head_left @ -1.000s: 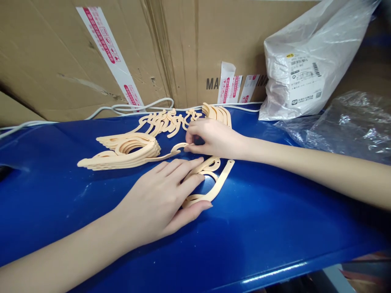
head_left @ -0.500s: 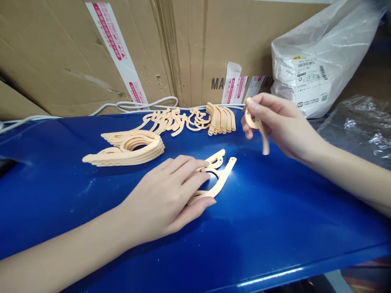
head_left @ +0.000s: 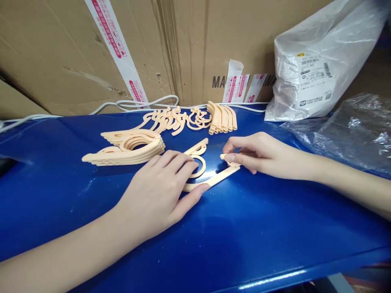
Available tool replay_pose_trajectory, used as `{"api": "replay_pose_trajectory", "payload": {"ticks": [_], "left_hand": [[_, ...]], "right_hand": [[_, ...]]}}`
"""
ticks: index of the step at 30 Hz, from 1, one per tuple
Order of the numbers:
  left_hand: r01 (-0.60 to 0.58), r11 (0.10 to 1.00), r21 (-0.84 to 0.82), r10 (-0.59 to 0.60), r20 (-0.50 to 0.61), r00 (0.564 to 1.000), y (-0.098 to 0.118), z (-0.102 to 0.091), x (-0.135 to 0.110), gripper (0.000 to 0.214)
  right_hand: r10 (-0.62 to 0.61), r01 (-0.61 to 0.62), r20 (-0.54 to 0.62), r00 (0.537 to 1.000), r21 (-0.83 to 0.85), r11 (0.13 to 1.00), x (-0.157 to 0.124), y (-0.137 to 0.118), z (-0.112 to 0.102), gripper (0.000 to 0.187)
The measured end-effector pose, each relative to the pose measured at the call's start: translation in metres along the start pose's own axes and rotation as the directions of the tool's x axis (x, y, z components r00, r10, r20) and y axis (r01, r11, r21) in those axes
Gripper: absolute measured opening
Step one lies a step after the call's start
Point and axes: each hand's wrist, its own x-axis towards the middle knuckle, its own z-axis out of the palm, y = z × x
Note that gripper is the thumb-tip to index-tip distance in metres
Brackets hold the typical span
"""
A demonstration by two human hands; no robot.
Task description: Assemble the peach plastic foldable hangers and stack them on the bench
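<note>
My left hand [head_left: 159,191] lies flat on a peach plastic hanger part [head_left: 210,179] on the blue table [head_left: 244,236], fingers stretched over its ring end, thumb against its lower edge. My right hand [head_left: 256,156] pinches a small peach hook piece [head_left: 227,159] between thumb and forefinger, right at the far end of that part. A stack of matching hanger parts [head_left: 125,148] sits just left of my left hand. Behind lie loose hook pieces [head_left: 177,118] and a row of curved pieces [head_left: 222,118].
Cardboard boxes [head_left: 183,44] with red-and-white tape stand along the back. A white cable [head_left: 137,105] runs along their foot. A white plastic bag with a label [head_left: 314,65] and a clear crumpled bag [head_left: 351,130] sit at the right. The table's front edge runs along the bottom right.
My right hand picked a hook piece from the back pile, lifted it, then brought it down to the end of the part under my left hand. The left hand stayed pressing.
</note>
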Motion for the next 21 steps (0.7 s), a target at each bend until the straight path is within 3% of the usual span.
{"api": "replay_pose_trajectory", "payload": {"ticks": [5, 12, 16, 21], "left_hand": [[0.027, 1.0, 0.007, -0.027, 0.003, 1.0, 0.001, 0.0, 0.001, 0.038], [-0.051, 0.98, -0.19, 0.063, 0.057, 0.996, -0.003, 0.004, 0.0, 0.022], [-0.09, 0.97, -0.228, 0.109, 0.076, 0.991, -0.004, 0.003, 0.001, 0.022], [-0.032, 0.974, -0.225, 0.055, 0.097, 0.994, -0.001, 0.0, 0.001, 0.019]], "right_hand": [[-0.012, 0.012, -0.009, 1.0, -0.006, 1.0, 0.001, 0.003, 0.006, 0.028], [0.037, -0.049, -0.101, 0.994, -0.122, 0.991, 0.002, 0.014, 0.009, 0.032], [0.077, -0.117, -0.192, 0.978, -0.21, 0.971, 0.001, 0.013, 0.009, 0.049], [0.013, -0.053, -0.141, 0.99, -0.283, 0.958, 0.001, 0.015, 0.01, 0.033]]}}
